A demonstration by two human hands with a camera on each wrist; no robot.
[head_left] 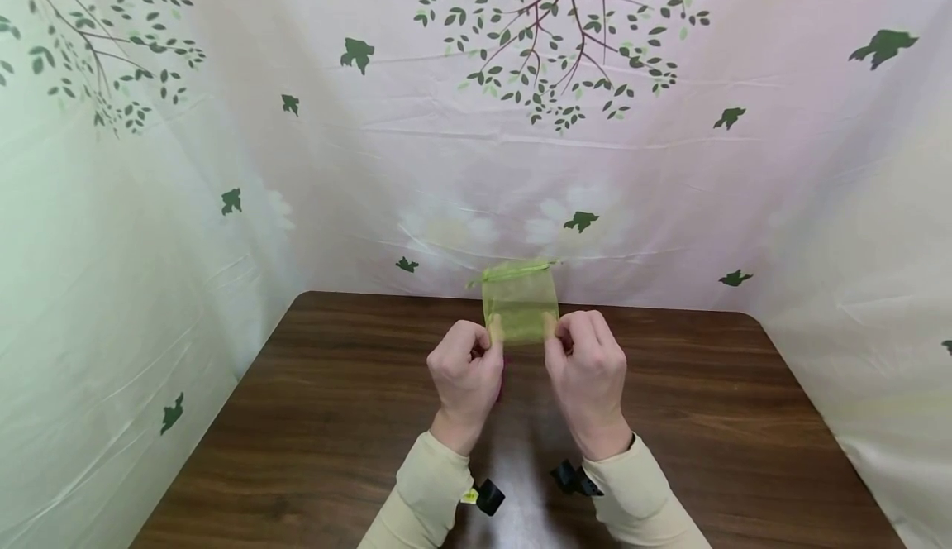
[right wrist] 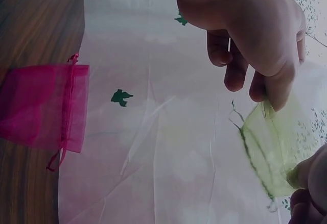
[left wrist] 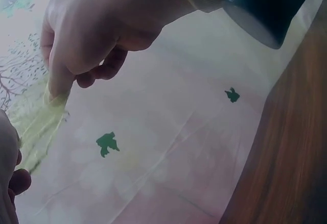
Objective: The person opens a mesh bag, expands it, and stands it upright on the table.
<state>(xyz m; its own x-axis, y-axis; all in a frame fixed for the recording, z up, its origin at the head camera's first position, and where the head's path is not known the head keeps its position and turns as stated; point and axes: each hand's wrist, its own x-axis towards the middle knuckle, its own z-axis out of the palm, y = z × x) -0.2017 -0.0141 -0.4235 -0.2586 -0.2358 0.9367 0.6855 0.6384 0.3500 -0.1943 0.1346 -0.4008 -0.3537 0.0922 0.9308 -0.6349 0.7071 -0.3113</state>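
Observation:
A sheer green drawstring pouch (head_left: 520, 297) is stretched between both hands, held up over the far part of the table. My left hand (head_left: 466, 367) pinches its near left corner between thumb and curled fingers. At the near right corner, my right hand (head_left: 589, 371) pinches it the same way. The pouch's drawstring edge points away from me, with short cord ends at each side. A pink sheer drawstring pouch (right wrist: 43, 104) lies flat on the table in the right wrist view; in the head view the left hand hides most of it.
The brown wooden table (head_left: 335, 417) has rounded far corners. A pale fabric backdrop (head_left: 357, 177) printed with leaves and birds hangs behind it and along both sides. Black wrist cameras (head_left: 489, 497) sit at both sleeve cuffs.

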